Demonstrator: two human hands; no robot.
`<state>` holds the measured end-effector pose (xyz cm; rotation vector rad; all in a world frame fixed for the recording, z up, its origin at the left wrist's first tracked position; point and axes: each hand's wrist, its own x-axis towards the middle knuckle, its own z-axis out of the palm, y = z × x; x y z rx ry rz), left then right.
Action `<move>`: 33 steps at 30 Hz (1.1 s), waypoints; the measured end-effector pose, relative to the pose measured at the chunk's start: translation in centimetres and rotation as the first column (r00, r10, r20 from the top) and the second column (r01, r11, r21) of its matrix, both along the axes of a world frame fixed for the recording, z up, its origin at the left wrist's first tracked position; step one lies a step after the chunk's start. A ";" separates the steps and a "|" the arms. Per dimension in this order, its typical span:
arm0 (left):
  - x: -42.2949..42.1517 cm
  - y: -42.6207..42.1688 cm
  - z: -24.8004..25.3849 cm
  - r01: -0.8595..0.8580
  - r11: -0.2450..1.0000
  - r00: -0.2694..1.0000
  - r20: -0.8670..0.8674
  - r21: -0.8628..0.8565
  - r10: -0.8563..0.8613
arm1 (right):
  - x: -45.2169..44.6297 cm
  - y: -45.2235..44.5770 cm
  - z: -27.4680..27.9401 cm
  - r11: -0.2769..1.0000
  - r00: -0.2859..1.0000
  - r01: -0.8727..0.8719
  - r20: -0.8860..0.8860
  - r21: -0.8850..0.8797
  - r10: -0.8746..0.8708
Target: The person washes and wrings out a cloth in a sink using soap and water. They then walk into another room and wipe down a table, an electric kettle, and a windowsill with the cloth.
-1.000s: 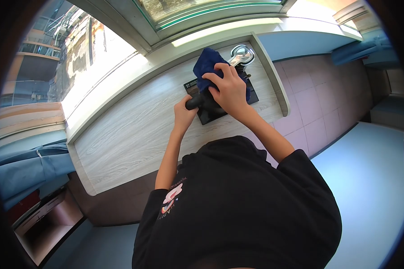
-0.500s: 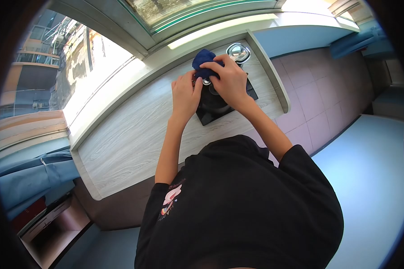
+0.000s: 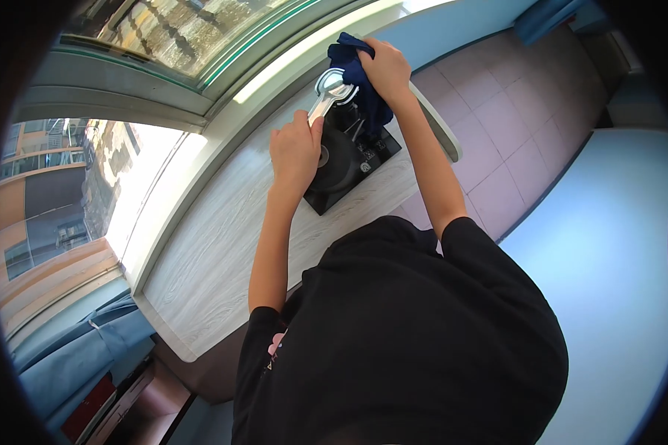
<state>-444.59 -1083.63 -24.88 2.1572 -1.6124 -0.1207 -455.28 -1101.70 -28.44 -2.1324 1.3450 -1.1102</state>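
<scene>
A black appliance [image 3: 339,162] with a round dark platter sits on the wood-grain tabletop. Over its far side is a shiny silver part [image 3: 334,87] with a handle slanting down toward the left. My left hand [image 3: 295,152] closes its fingers and thumb on the lower end of that handle. My right hand [image 3: 387,70] grips a dark blue cloth [image 3: 354,61], which hangs beside the silver part and down over the appliance's right side.
The tabletop [image 3: 223,245] has a raised rim along its back and right edges. A window frame [image 3: 133,96] stands behind it. Blue curtains [image 3: 89,341] hang at the lower left, and pinkish floor tiles [image 3: 490,126] show at the right.
The view has turned. My right hand has moved with the cloth to the right side of the silver part. My left hand has left the cloth area and taken hold of the silver handle.
</scene>
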 end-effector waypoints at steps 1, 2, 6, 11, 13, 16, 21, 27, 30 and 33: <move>0.0 0.0 -0.2 0.004 1.000 1.000 0.002 -0.009 -0.004 | -0.2 -1.4 -1.1 1.000 1.000 0.019 -0.005 -0.014 -0.019; 0.0 -0.2 -0.3 0.012 1.000 1.000 0.005 -0.016 -0.012 | -0.5 -2.3 -1.8 0.998 0.996 -0.057 0.066 0.016 0.055; -0.3 -0.5 0.2 -0.036 0.997 0.999 -0.037 0.066 0.039 | 1.0 -0.9 -10.1 0.830 0.810 -0.499 0.476 0.251 0.343; -0.2 -0.4 -0.5 -0.067 0.995 0.997 -0.023 0.078 0.069 | -0.9 1.2 -13.2 0.679 0.741 -0.579 0.639 0.452 0.207; -0.1 -0.7 -0.6 -0.077 0.994 0.997 -0.023 0.073 0.079 | -1.6 1.6 -14.5 0.733 0.783 -0.525 0.582 0.433 0.217; -0.2 -0.7 -0.6 -0.089 0.993 0.994 -0.061 0.072 0.093 | -2.2 1.3 -14.5 0.758 0.855 -0.487 0.412 0.434 0.314; -0.4 -0.8 -0.4 -0.095 0.994 0.993 -0.069 0.060 0.099 | -2.4 1.7 -5.2 0.550 0.596 -0.706 0.793 0.446 0.123; -0.4 -0.6 -0.3 -0.077 0.997 0.991 -0.104 0.031 0.080 | -4.8 3.3 -15.6 0.910 0.945 -0.294 -0.053 0.294 0.323; -0.3 -0.7 0.2 -0.074 0.996 0.985 -0.151 0.045 0.080 | -5.8 3.0 -8.1 0.907 0.891 -0.275 -0.271 0.318 0.365; 0.0 -0.4 0.1 -0.072 0.996 0.975 -0.207 0.057 0.082 | -4.8 1.5 -7.0 0.995 0.994 -0.089 -0.058 0.050 0.092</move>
